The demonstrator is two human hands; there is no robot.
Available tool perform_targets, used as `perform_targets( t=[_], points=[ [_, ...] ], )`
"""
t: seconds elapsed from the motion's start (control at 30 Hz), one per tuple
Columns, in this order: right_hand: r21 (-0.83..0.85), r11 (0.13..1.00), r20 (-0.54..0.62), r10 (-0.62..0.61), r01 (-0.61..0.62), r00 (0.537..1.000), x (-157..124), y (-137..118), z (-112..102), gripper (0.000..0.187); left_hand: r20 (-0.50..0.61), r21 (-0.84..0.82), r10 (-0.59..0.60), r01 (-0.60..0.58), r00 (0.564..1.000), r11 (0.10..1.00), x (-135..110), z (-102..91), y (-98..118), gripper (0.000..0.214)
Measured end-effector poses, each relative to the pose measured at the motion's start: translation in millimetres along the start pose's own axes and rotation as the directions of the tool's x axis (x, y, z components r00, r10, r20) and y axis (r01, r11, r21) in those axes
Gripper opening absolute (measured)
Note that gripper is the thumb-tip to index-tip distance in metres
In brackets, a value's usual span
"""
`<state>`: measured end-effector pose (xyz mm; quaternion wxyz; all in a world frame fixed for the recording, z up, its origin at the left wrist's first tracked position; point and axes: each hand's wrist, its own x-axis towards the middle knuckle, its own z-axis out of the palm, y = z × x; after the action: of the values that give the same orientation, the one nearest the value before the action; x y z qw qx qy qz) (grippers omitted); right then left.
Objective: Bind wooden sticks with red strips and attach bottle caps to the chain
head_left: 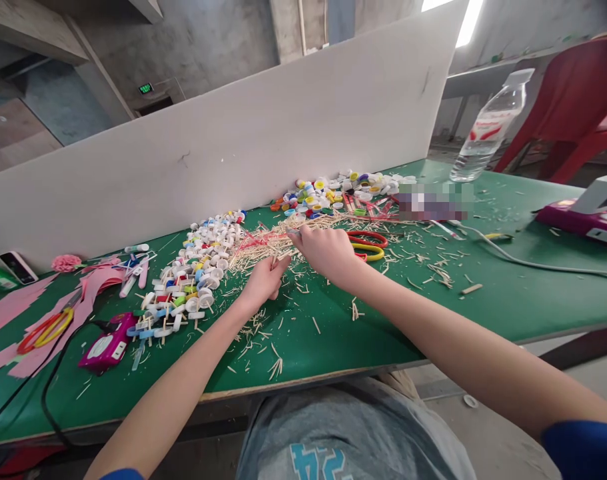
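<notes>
My left hand point(264, 283) is closed just over the green tabletop, fingers curled and thumb pressed in. What it pinches, if anything, is too small to make out. Above and to its right, my right hand point(327, 252) is also closed, with a small greyish tip showing by its thumb; the kind of object cannot be told. Both hands are at the near side of a heap of thin wooden sticks point(263, 248). Scissors with red and yellow handles point(378, 253) lie beside my right hand, partly hidden by it. Left of my left hand spreads a pile of bottle caps point(196, 270), some with sticks in them.
More caps point(323, 195) lie by the white partition point(283, 120). A water bottle point(490, 130) stands back right, near a cable point(513, 259) and a purple power strip point(568, 217). Leftward are pink sheets point(90, 293), other scissors point(48, 331) and another power strip point(108, 343).
</notes>
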<state>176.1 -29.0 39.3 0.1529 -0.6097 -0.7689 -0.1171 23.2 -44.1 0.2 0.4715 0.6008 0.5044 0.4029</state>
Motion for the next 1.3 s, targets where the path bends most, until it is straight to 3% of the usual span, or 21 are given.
perform_targets(
  t=[0.2,0.53,0.8,0.9,1.03,1.17,1.3],
  points=[
    [0.058,0.996,-0.014,-0.071,0.072,0.997,1,6,4,0.056,0.001,-0.244,-0.054,0.052,0.999,0.968,0,-2.1,7,0.033],
    [0.099,0.96,-0.022,-0.262,0.263,0.965,-2,3,8,0.05,0.03,-0.359,-0.008,0.018,1.0,0.933,3,-3.5,6,0.029],
    [0.113,0.946,-0.013,-0.305,0.305,0.952,-2,4,12,0.052,0.034,-0.45,-0.049,0.06,0.998,0.891,3,-4.0,7,0.02],
    [0.118,0.942,0.009,-0.316,0.313,0.949,-1,4,10,0.05,0.027,-0.387,-0.013,0.023,1.0,0.922,3,-3.5,5,0.034],
    [0.129,0.932,0.036,-0.345,0.338,0.938,-1,5,10,0.042,-0.042,-0.155,0.054,-0.06,0.998,0.986,2,-3.0,2,0.045],
    [0.098,0.928,0.025,-0.364,0.36,0.931,-2,4,11,0.037,-0.074,0.028,0.105,-0.103,0.992,0.994,0,-4.5,1,0.051],
    [0.069,0.938,0.029,-0.342,0.339,0.939,-4,1,11,0.038,-0.069,0.043,0.11,-0.107,0.992,0.993,2,-8.2,-1,0.046]
  ],
)
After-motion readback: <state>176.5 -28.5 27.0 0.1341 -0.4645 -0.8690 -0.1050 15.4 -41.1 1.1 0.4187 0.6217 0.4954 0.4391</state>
